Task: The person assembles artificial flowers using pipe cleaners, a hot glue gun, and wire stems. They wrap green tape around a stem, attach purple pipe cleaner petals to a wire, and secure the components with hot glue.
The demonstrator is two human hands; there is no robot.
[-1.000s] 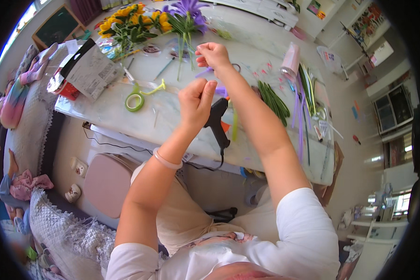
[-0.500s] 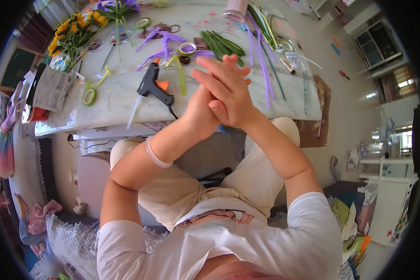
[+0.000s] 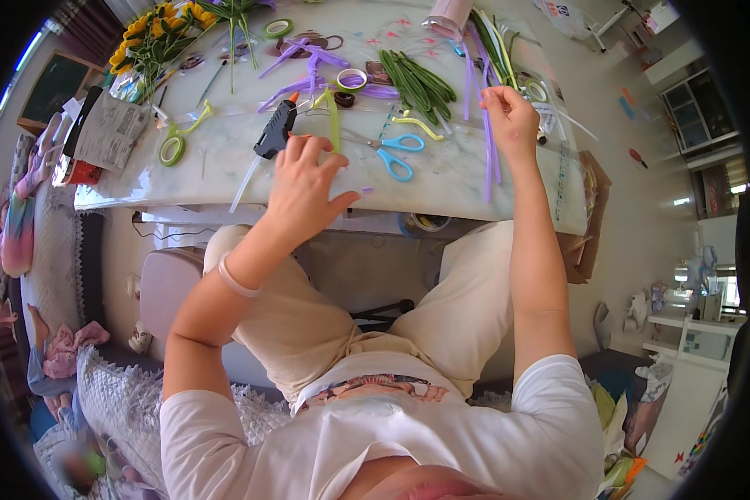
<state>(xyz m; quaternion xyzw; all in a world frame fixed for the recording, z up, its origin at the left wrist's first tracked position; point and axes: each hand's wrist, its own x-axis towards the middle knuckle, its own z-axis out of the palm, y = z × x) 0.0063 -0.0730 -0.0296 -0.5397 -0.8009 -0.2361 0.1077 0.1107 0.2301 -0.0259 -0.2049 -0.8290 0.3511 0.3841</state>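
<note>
The table [image 3: 212,179] fills the far half, glossy and pale with grey marble veining, its near edge bowed across the person's knees. Out at the far left, sunflowers [image 3: 154,33] crowd together, ruffled yellow heads over dark leaves. Nearer on that side, a packet [image 3: 112,132] leans, flat and creased, grey-white with a black edge. And here's the left hand [image 3: 308,187], palm down, fingers loosely spread at the table's near edge, over the handle end of the glue gun [image 3: 277,129]! That gun lies left of centre, matte black plastic, orange nozzle pointing far; whether the fingers touch it, I cannot tell. Across to the right hand [image 3: 510,123], raised, fingers curled in toward the thumb, and I cannot tell whether they pinch anything; just left of it run long, thin purple strips [image 3: 490,162]. Green stems [image 3: 417,83] lie far of centre, fuzzy and bundled side by side. Scissors [image 3: 398,157] sit between the hands, smooth blue loops toward the right. Left again, green tape [image 3: 172,150], a neat round roll; and smaller, a yellow piece [image 3: 419,124], soft-looking, bent in a shallow curve beyond the scissors.
</note>
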